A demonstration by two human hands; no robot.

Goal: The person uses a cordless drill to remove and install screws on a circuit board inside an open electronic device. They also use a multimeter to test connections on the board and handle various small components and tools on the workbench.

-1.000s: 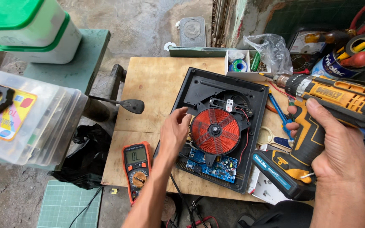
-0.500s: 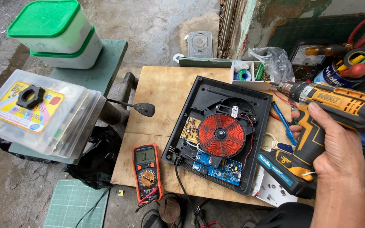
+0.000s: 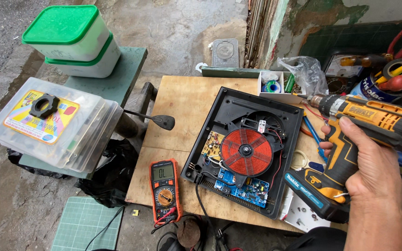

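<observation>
- My right hand is wrapped around the grip of the yellow cordless drill, fingers closed tight on it, held up over the right edge of the wooden surface.
- The drill's chuck points left, its tip hanging just past the top right corner of the opened induction cooker, not touching it as far as I can see.
- The drill's black and teal battery pack sits low, right beside the cooker's right edge.
- My left hand isn't anywhere in the shot, so can't say what it's doing.
- The cooker lies flat in its black shell with the guts exposed: red round coil in the middle, blue circuit board at the near edge, a smaller yellowish board to the left of the coil.
- An orange multimeter lies on the near left corner of the surface, just left of the cooker, leads trailing off the edge.
- Behind the cooker there's a small white parts box and a crumpled clear plastic bag.
- Off to the left: clear plastic cases stacked up, a black ring-shaped part on top, and two green-lidded white tubs further back.
- A green cutting mat lies on the floor below.
</observation>
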